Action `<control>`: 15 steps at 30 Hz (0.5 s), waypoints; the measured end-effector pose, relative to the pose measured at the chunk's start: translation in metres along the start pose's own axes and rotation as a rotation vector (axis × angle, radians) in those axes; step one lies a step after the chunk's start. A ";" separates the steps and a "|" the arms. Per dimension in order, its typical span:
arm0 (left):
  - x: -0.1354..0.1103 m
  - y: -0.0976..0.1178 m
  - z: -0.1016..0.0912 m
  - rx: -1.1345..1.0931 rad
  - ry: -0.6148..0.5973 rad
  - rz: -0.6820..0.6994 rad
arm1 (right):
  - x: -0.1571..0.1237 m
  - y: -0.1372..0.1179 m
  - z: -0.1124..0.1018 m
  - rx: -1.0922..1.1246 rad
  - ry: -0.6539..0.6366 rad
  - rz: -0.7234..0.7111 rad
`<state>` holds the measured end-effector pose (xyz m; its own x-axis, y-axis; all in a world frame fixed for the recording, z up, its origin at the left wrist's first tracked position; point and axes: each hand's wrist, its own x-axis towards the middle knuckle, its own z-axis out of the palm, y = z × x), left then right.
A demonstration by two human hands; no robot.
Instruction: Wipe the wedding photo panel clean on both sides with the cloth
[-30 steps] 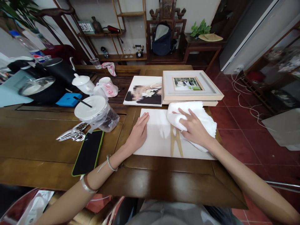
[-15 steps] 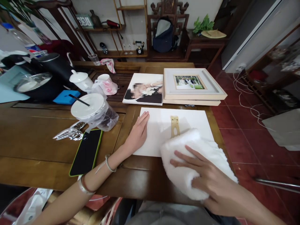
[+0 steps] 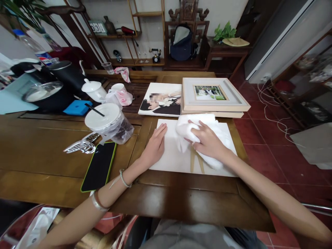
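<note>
A white rectangular panel (image 3: 171, 155) lies flat on the wooden table in front of me, with a tan stand leg (image 3: 192, 162) fixed to it. My left hand (image 3: 155, 144) rests flat on the panel's left edge, fingers stretched out. In my right hand (image 3: 206, 140) is a bunched white towel (image 3: 185, 126), pressed on the panel's upper middle and draped to the right. The towel hides the top of the stand leg and much of the panel's right half. Behind the panel lies a photo panel (image 3: 163, 103) of people in formal clothes, its faces blurred out.
Stacked pale wooden frames (image 3: 188, 83) stand beside the photo panel. On the left are a lidded drink cup in a plastic bag (image 3: 102, 117), a phone (image 3: 100, 166), a silvery metal object (image 3: 83, 143), a blue box (image 3: 77, 108) and a white teapot (image 3: 93, 90).
My right hand has pushed the towel forward and left, from the panel's near right corner to its upper middle. The stand leg's lower part now shows; its top is covered. The left hand stays put.
</note>
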<state>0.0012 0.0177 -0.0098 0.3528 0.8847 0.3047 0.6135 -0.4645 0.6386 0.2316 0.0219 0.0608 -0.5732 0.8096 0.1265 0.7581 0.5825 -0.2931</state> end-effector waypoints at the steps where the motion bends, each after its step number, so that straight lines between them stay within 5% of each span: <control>1: 0.000 0.000 0.000 -0.001 -0.003 0.000 | 0.005 -0.001 0.003 -0.024 0.006 0.003; 6: 0.000 0.000 0.000 -0.011 -0.003 -0.009 | -0.003 -0.010 0.013 -0.090 -0.036 -0.110; 15: 0.000 0.000 0.000 -0.016 -0.002 0.000 | -0.082 -0.063 0.010 0.122 -0.208 -0.337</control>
<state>0.0012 0.0177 -0.0102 0.3540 0.8848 0.3030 0.6021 -0.4635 0.6501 0.2276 -0.0820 0.0592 -0.8432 0.5359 0.0439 0.4821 0.7897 -0.3794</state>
